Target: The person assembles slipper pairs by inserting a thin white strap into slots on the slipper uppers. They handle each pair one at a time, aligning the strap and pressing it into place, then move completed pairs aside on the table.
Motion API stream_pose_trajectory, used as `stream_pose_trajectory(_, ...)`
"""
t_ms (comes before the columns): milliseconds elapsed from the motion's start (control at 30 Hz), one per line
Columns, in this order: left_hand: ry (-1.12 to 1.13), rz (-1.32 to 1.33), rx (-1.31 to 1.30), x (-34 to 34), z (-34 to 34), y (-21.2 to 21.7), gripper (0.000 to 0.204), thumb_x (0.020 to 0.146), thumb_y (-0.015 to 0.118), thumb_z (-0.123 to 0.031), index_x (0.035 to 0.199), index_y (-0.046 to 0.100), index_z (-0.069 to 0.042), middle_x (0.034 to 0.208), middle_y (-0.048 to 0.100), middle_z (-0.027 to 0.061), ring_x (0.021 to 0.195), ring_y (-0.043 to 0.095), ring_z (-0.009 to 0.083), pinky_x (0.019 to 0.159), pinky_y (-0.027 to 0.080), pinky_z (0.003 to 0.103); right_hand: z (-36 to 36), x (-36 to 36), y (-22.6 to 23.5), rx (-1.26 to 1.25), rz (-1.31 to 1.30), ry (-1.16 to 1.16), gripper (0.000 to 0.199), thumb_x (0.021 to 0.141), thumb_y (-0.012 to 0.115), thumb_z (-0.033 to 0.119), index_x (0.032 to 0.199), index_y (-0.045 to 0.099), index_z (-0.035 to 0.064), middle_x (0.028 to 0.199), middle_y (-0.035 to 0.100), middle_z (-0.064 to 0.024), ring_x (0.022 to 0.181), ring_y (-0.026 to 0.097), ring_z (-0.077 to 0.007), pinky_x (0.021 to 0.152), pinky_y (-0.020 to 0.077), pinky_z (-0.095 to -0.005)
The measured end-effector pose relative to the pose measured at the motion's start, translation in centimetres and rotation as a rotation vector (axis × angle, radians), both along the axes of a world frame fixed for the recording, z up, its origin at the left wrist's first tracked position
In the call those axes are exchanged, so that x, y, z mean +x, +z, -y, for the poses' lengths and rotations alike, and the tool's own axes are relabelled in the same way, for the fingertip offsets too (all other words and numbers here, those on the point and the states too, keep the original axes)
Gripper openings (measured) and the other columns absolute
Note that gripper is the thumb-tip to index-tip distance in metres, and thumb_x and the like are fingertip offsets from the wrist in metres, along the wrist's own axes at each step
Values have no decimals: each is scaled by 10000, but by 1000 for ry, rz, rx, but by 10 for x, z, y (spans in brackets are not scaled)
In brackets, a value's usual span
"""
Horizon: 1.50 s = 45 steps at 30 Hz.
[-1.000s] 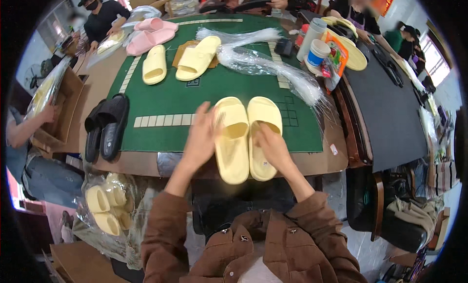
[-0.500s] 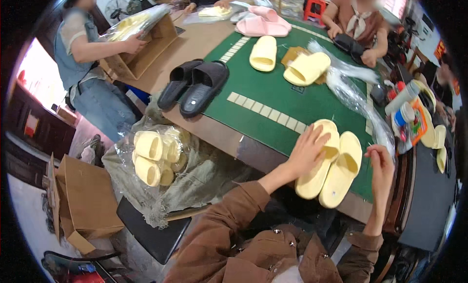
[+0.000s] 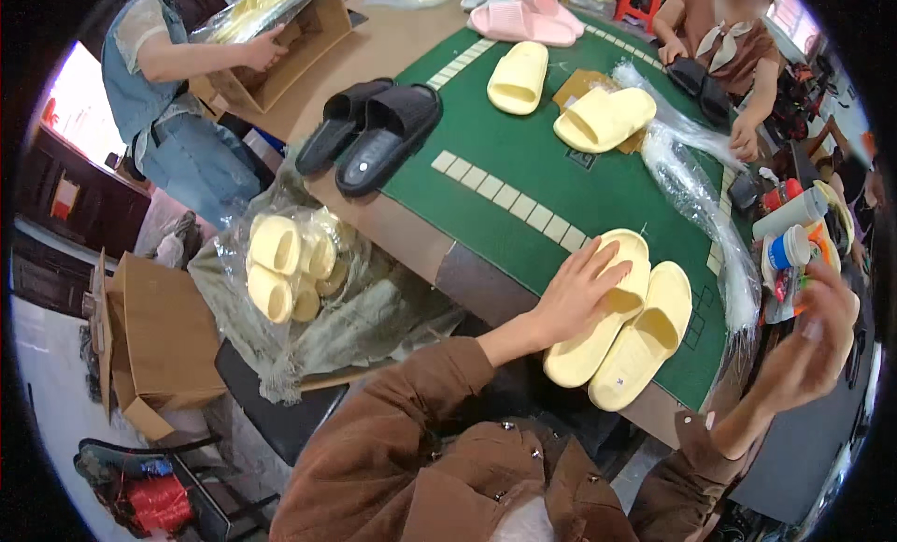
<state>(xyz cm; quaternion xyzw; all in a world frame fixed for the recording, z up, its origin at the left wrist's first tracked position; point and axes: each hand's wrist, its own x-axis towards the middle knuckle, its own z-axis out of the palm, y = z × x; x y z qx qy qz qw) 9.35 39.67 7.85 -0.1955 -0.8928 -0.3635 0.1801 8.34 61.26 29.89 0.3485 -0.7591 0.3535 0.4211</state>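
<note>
- Your left hand (image 3: pixel 590 294) lies over the strap of the left pale yellow slide sandal (image 3: pixel 579 353), at the near edge of the green table mat (image 3: pixel 523 161); its fingers are stretched out and slightly spread, much as half a second ago.
- The right slide sandal (image 3: pixel 645 344) sits alongside, marked with a small label on its heel; both toes point over the mat, both heels reach past its near edge toward you.
- Your right hand (image 3: pixel 805 341) has moved outward: it was just beside the pair, near the mat's right edge, and is now well past that edge. Its fingers look bent but blurred, so you cannot tell whether they pinch anything.
- One second ago that hand was at the right slide sandal's strap.
- A single yellow slide (image 3: pixel 519 77) and an angled yellow slide (image 3: pixel 609 120) keep their places on the mat's far half.
- The black slides (image 3: pixel 388 140) stay at the mat's left edge.
- The clear plastic strands (image 3: pixel 687 173) remain along the mat's right side.
</note>
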Motion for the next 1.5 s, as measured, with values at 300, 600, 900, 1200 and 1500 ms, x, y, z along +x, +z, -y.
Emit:
stream_pose_trajectory(300,-38,28,17,4,8,10,612,843,604,-79,1420,402,-98,1485,339,195,1390,283,430,1140,276,486,39,-5,-154,116,571,25,115,840,596,-50,940,636,-7,963,666,-158,908,643,-321,820,499,-378)
stream_pose_trajectory(600,94,74,146,58,73,31,511,899,575,-121,1355,406,33,1377,433,242,1296,410,399,1087,347,425,21,-13,-158,49,607,16,121,868,576,-47,966,631,-3,1054,664,-143,983,651,-257,823,516,-342)
stream_pose_trajectory(900,798,246,-660,190,245,-15,717,841,685,-373,1349,399,44,1358,441,240,1194,489,379,990,410,455,-12,-29,-145,190,455,-358,90,872,617,73,914,683,29,935,597,-122,863,601,-284,765,472,-356)
stream_pose_trajectory(1200,725,919,-318,231,255,-57,568,803,705,-322,1188,485,33,992,627,276,843,633,408,769,510,474,-47,-53,-180,301,750,-218,157,873,596,39,1004,672,-2,929,643,-151,852,625,-249,726,491,-336)
stream_pose_trajectory(1500,270,708,362,235,232,35,251,873,661,-185,922,585,49,634,499,137,618,400,138,566,412,350,81,27,-83,402,674,130,530,760,627,-49,1276,552,41,1287,569,-150,1199,536,-325,1002,444,-371)
